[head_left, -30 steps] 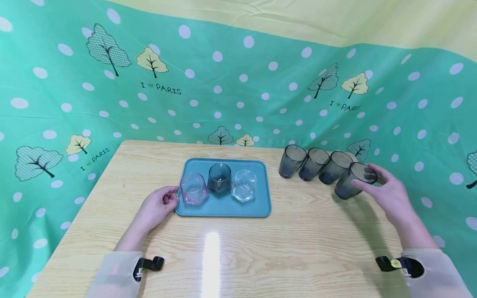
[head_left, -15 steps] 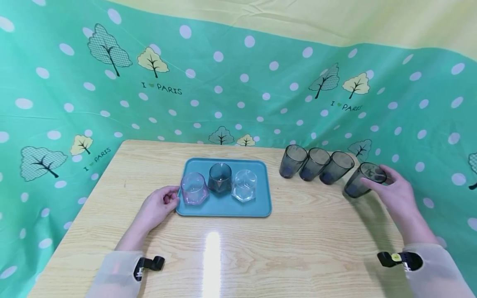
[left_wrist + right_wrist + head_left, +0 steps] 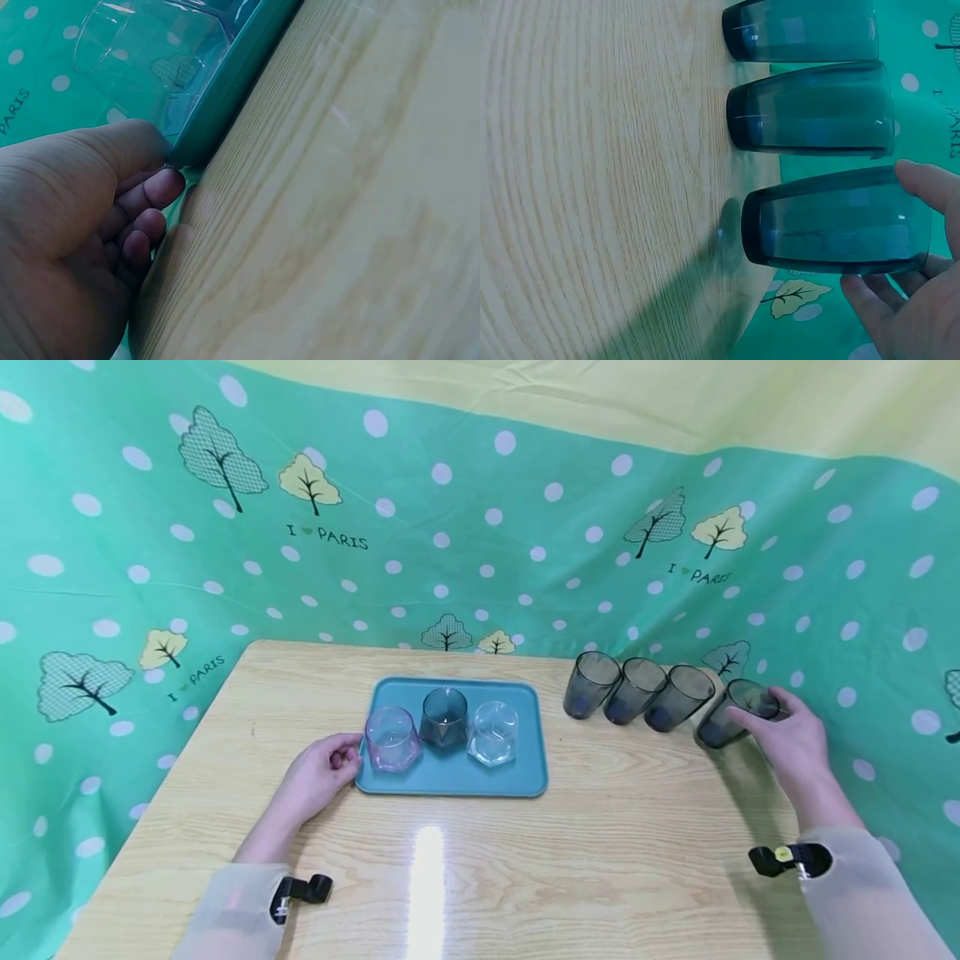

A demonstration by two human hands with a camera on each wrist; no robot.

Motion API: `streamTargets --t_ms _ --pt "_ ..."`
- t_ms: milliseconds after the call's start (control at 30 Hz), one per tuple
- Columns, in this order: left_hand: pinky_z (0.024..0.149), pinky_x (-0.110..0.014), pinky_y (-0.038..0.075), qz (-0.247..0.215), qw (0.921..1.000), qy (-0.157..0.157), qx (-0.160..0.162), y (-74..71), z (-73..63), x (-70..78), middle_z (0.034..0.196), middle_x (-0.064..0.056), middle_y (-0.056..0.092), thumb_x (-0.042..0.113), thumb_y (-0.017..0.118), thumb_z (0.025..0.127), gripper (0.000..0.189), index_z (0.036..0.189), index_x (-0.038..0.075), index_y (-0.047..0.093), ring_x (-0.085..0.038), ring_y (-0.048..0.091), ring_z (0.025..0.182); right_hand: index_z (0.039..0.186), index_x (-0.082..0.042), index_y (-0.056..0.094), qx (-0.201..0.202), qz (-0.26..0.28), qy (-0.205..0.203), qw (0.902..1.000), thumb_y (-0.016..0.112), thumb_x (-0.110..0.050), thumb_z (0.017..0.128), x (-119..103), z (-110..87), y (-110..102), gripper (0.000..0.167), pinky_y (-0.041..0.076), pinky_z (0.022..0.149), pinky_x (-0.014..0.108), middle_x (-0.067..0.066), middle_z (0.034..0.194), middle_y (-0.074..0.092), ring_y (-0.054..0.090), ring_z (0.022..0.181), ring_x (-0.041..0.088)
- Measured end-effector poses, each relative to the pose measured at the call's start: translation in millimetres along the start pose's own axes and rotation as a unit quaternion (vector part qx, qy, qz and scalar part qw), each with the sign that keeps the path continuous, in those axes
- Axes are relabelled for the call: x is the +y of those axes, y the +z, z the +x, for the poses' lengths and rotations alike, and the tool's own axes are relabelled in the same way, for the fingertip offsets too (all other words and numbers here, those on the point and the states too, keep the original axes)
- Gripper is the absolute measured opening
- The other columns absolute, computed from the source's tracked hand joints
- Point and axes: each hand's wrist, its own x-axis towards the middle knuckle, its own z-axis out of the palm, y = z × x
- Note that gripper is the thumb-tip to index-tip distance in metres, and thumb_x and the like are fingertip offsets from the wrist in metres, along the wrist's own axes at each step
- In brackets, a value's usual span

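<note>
My right hand grips a smoky grey tumbler near its rim, at the right end of a row of matching tumblers. In the right wrist view this tumbler has its thick base close to the table, with a narrow gap between it and its neighbour. On the other side, my left hand pinches the left edge of a blue tray, thumb and forefinger at the rim. Three short faceted glasses stand on that tray: a pinkish one, a dark grey one and a clear one.
Two more smoky tumblers stand to the left in the row, near the back edge of the wooden table. A green dotted cloth hangs behind and beside the table.
My right hand has carried the gripped tumbler to the right, then slightly back, so it no longer overlaps the neighbouring tumbler's rim. The left hand and tray have stayed put.
</note>
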Motion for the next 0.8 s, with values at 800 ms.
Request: streamTargets --t_ms 800 --pt "0.08 -0.033 0.049 0.002 1.0 0.002 0.003 -0.6 -0.9 1.3 0.101 -0.004 0.068 0.008 0.072 0.103 0.041 0.142 -0.003 0.069 -0.019 0.059 0.09 0.178 -0.015 0.013 0.003 0.012 -0.007 0.9999 0.076 -0.059 0.1 7.7 22.7 17.2 0.109 0.038 0.123 0.057 0.026 0.172 0.036 0.039 0.152 0.045"
